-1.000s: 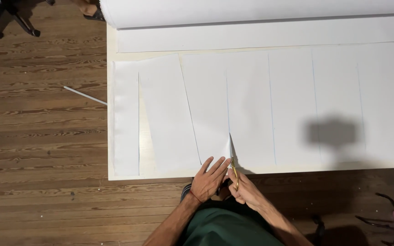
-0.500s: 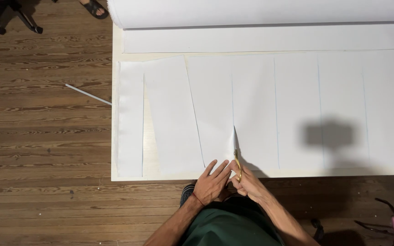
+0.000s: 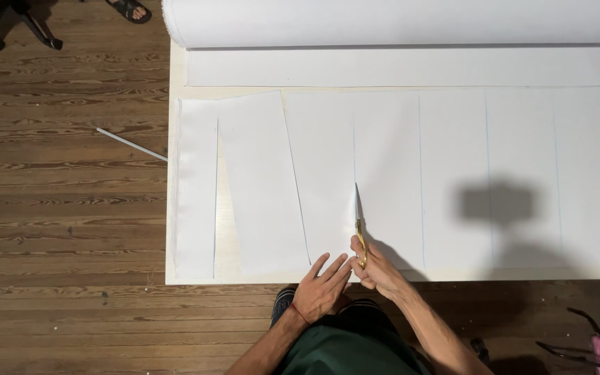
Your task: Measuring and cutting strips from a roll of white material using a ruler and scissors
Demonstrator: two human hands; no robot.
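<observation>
At the near edge of the pale wooden table (image 3: 196, 276), our right hand (image 3: 381, 273) grips gold-handled scissors (image 3: 359, 226), blades pointing up a blue line on the white fabric sheet (image 3: 390, 173); our left hand (image 3: 321, 292) presses flat beside them, fingers spread.

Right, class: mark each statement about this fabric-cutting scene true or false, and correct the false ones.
1. The right hand holds gold-handled scissors. True.
2. The left hand rests flat on the white cloth sheet beside the cut. True.
3. The scissors' blades point toward the person. False: they point away, toward the big white fabric roll.
4. The table stands on grey carpet. False: it stands on a brown wooden plank floor.
5. Already-cut white strips lie to the left of the scissors. True.
</observation>
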